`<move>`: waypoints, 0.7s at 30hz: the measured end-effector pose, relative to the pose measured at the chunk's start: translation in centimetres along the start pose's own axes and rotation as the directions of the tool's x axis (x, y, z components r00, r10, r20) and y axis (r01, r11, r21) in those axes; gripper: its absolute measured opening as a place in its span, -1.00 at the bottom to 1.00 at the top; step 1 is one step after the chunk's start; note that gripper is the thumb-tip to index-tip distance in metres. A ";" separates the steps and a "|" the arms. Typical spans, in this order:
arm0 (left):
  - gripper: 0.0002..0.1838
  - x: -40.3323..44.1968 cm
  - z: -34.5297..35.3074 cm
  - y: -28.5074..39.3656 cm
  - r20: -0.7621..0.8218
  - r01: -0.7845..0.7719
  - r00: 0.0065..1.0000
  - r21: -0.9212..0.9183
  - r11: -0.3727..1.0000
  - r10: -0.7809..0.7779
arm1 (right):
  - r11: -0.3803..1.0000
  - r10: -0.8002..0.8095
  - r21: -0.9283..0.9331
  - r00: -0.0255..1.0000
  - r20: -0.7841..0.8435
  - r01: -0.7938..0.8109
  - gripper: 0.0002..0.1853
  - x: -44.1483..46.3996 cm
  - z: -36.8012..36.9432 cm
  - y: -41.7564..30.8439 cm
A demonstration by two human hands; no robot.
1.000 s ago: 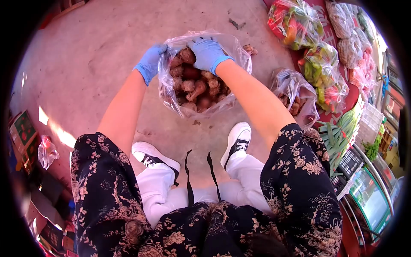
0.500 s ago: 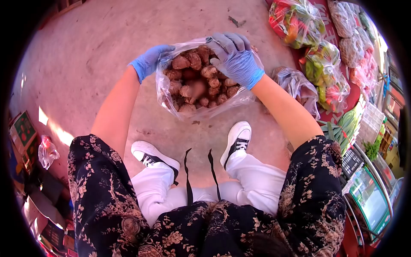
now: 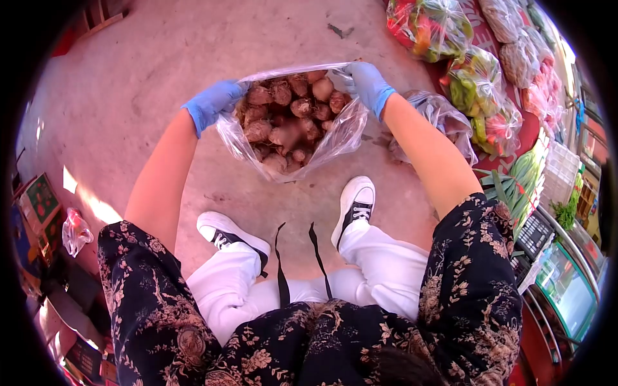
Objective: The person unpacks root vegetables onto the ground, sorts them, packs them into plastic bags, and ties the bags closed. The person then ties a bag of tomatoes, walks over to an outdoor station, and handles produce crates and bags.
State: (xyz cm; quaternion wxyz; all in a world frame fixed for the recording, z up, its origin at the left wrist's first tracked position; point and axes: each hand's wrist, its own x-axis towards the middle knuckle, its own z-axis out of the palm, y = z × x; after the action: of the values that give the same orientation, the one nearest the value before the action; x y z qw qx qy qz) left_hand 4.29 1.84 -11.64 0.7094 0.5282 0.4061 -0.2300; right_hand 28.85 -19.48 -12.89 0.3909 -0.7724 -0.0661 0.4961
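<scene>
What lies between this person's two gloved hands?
In the head view, an open clear plastic bag with brown root vegetables inside spans the stretch between left hand and right hand, each gripping its rim.

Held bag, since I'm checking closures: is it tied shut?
No: left hand and right hand hold the bag open, tubers visible.

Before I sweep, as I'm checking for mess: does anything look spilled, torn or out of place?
One small thing: a dark scrap lies by itself on the floor beyond the clear bag, like stray litter. Otherwise nothing stands out: the left hand and right hand hold the bag's rim, and its brown roots lie inside.
</scene>
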 end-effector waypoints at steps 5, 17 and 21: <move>-0.67 -3.2 0.8 6.1 -0.196 -0.295 0.939 -0.034 0.955 0.283 | 0.972 -0.106 0.217 0.992 0.062 0.091 -0.84 -2.1 -1.6 -8.2; -0.82 -1.8 4.1 2.6 0.143 -0.444 0.712 0.851 0.282 0.688 | 0.047 -0.524 -0.721 0.631 0.571 0.691 -0.80 -3.0 -6.3 -4.1; -0.79 0.4 5.6 0.8 0.184 -0.349 0.823 0.910 0.223 0.538 | -0.092 -0.435 -0.795 0.694 0.573 0.599 -0.82 -2.6 -5.6 0.2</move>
State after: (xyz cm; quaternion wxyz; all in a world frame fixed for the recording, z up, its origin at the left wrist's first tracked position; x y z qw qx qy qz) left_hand 6.98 -3.05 -10.87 0.2897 0.9391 0.0980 -0.1566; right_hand 32.06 -23.95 -10.02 -0.0377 -0.7066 -0.6804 0.1905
